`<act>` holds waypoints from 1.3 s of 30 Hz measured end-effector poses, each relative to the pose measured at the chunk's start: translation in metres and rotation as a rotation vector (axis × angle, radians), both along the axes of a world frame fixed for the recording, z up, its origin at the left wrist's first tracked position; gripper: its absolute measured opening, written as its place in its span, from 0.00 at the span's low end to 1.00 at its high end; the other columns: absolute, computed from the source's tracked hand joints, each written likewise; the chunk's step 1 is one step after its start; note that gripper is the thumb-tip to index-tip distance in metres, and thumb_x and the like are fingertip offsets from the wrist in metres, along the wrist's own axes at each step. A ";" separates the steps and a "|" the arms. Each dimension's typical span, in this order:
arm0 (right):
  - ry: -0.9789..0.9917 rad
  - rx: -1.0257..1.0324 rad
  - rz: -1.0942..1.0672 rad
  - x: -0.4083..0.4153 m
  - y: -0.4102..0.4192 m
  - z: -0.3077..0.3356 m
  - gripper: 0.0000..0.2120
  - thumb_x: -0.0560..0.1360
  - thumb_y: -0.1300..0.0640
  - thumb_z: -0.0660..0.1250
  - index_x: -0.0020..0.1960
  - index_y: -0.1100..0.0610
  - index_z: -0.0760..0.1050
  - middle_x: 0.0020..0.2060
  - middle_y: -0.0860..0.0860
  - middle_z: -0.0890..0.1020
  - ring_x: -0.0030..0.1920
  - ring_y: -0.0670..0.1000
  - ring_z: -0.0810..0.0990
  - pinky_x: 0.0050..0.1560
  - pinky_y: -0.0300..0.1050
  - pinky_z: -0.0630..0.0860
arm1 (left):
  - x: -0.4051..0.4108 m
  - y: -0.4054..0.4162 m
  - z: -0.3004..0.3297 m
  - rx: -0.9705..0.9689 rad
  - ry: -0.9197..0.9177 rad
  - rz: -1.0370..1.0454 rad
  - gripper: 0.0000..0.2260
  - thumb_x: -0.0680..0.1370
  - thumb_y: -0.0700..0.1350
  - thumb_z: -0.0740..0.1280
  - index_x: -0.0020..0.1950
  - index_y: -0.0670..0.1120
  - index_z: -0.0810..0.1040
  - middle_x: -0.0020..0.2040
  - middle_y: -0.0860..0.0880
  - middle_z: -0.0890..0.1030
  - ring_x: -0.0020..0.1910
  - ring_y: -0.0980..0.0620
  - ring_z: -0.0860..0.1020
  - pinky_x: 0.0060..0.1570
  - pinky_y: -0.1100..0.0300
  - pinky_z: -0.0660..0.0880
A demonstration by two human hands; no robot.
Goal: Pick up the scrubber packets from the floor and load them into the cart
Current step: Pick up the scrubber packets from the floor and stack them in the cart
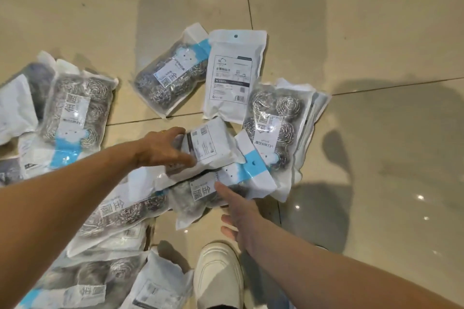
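The left hand (163,149) reaches forward from a bare, nearly straight forearm and grips a white-backed packet (211,144), its fingers curled over the packet's near-left edge and the thumb lying along the lower side; the packet sits tilted, printed back up, atop the heap. The right hand (238,213) comes in from the lower right, palm turned leftward, fingers straight and loosely spread, holding nothing; its forefinger tip touches or hangs just over the label of a face-up packet (200,195) that lies directly below the gripped one, and contact cannot be told for sure. Taking the gripped packet as the landmark: just right of it lies a packet with steel scrubbers showing and a blue band (272,130), stacked over others; just beyond it a back-up white packet (232,75) lies flat on the floor (376,32), with another scrubber packet (172,75) beside that one, to the left; well to the left is a pile topped by a blue-banded packet (77,110); nearer the person, below and left, more packets (115,211) overlap under the left forearm. A white shoe (218,276) stands on the tiles close below the right hand. No cart is in view.
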State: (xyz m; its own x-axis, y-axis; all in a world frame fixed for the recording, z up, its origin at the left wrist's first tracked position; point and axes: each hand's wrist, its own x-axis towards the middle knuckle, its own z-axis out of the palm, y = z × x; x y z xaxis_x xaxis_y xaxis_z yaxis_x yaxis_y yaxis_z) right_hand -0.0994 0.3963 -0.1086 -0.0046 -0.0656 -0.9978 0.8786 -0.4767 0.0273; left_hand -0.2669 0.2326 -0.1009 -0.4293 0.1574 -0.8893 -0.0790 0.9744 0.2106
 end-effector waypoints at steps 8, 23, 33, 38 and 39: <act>0.091 0.214 -0.096 0.002 0.006 -0.005 0.19 0.71 0.59 0.79 0.61 0.57 0.81 0.48 0.55 0.87 0.47 0.55 0.85 0.44 0.48 0.82 | 0.015 -0.004 0.002 0.061 -0.052 0.150 0.25 0.70 0.56 0.81 0.61 0.46 0.78 0.52 0.50 0.86 0.50 0.49 0.85 0.49 0.55 0.82; 0.398 0.256 0.221 0.023 0.067 0.360 0.12 0.76 0.58 0.72 0.58 0.50 0.80 0.47 0.48 0.89 0.45 0.45 0.89 0.42 0.44 0.84 | 0.117 -0.007 0.353 0.432 -0.127 0.856 0.15 0.76 0.44 0.75 0.63 0.49 0.81 0.53 0.48 0.89 0.51 0.47 0.88 0.56 0.47 0.81; 0.573 0.280 0.262 0.036 0.067 0.684 0.17 0.76 0.63 0.71 0.61 0.46 0.78 0.47 0.47 0.89 0.44 0.46 0.89 0.40 0.40 0.80 | 0.181 -0.038 0.665 0.562 0.013 1.124 0.19 0.74 0.45 0.76 0.64 0.47 0.81 0.55 0.44 0.88 0.55 0.40 0.86 0.60 0.43 0.80; 0.659 0.268 0.303 0.047 0.059 0.770 0.13 0.77 0.62 0.70 0.60 0.50 0.80 0.45 0.51 0.90 0.44 0.50 0.89 0.46 0.46 0.81 | 0.221 -0.037 0.750 0.639 0.095 1.264 0.21 0.73 0.47 0.76 0.65 0.47 0.80 0.56 0.44 0.88 0.55 0.41 0.86 0.63 0.41 0.78; 0.687 0.251 0.316 0.047 0.055 0.782 0.12 0.77 0.62 0.70 0.59 0.51 0.80 0.44 0.51 0.90 0.43 0.50 0.89 0.45 0.46 0.80 | 0.227 -0.037 0.762 0.665 0.117 1.296 0.22 0.73 0.47 0.78 0.65 0.47 0.80 0.56 0.43 0.87 0.55 0.41 0.86 0.63 0.41 0.78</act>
